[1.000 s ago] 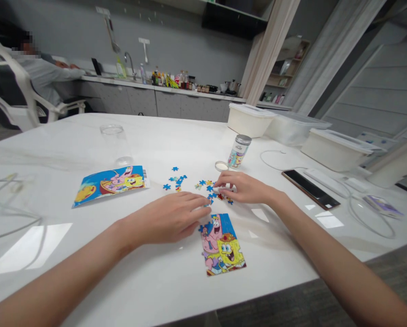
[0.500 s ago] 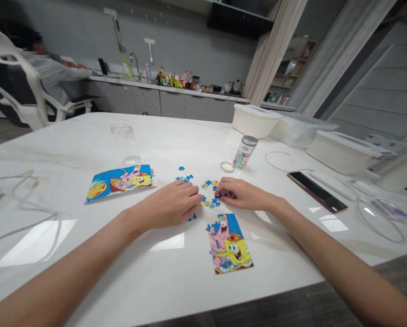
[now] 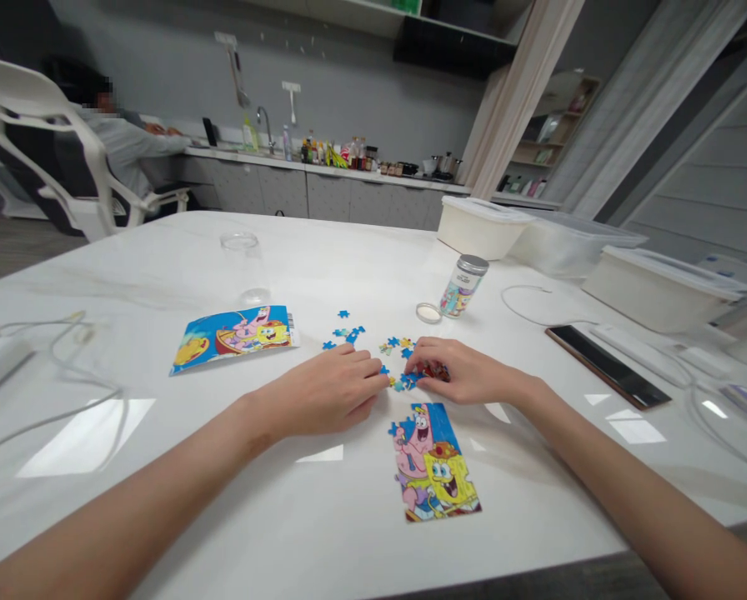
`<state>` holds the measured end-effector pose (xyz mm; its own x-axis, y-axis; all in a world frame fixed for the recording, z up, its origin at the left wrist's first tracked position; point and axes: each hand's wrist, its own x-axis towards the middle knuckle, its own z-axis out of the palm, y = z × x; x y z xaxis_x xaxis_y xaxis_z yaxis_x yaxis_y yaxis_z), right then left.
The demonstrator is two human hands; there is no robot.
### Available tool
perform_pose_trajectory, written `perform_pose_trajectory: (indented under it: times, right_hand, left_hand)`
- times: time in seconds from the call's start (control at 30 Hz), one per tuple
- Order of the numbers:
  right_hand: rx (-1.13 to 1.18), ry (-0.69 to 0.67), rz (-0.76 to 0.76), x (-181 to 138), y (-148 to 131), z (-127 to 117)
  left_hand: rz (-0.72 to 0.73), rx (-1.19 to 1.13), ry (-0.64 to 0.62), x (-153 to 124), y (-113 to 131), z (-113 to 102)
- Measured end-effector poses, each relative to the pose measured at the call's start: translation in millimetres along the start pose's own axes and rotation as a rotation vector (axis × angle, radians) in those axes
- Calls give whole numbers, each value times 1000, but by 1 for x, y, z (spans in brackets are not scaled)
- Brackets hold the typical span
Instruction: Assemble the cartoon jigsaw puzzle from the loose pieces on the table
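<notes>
A partly built cartoon jigsaw puzzle (image 3: 434, 462) lies on the white table (image 3: 361, 267) in front of me. Several loose blue puzzle pieces (image 3: 373, 342) are scattered just beyond it. My left hand (image 3: 333, 387) rests on the table with fingers curled, its fingertips touching pieces near the middle of the pile. My right hand (image 3: 458, 375) lies opposite it, fingers curled over a small cluster of pieces. The two hands almost meet above the puzzle's top edge. Whether either hand actually grips a piece is hidden by the fingers.
A printed reference picture (image 3: 236, 333) lies to the left. A small tin (image 3: 464, 286) and its lid (image 3: 428, 312) stand beyond the pieces. A clear glass (image 3: 242, 267), a phone (image 3: 608, 377), cables and white lidded tubs (image 3: 483, 225) sit around. Another person (image 3: 120, 142) sits far left.
My left hand has drawn back from the puzzle's top edge toward the loose pieces. My right hand pulled slightly nearer and curled over them. The camera view shifted left.
</notes>
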<state>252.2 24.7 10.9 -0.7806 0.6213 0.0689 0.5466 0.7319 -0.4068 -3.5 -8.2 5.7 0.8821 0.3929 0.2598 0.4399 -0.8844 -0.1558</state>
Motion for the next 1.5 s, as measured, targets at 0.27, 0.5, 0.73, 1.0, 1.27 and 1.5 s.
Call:
perform_pose_trajectory:
  times: [0.27, 0.5, 0.73, 1.0, 1.27, 1.5]
  right_hand:
    - [91, 52, -80, 1, -7, 2]
    - [321, 44, 21, 5, -14, 10]
    - [850, -21, 250, 7, -17, 8]
    - [935, -21, 409, 9, -22, 5]
    - [1011, 32, 444, 10, -30, 7]
    - [1023, -40, 368, 12, -28, 14]
  left_hand:
    - [-29, -55, -14, 4, 10, 0]
    - [-6, -201, -94, 4, 7, 2]
    - [-36, -192, -71, 3, 5, 1]
    - [-112, -43, 85, 7, 11, 5]
    - [-94, 27, 197, 7, 13, 5]
    - [-48, 46, 157, 5, 10, -2]
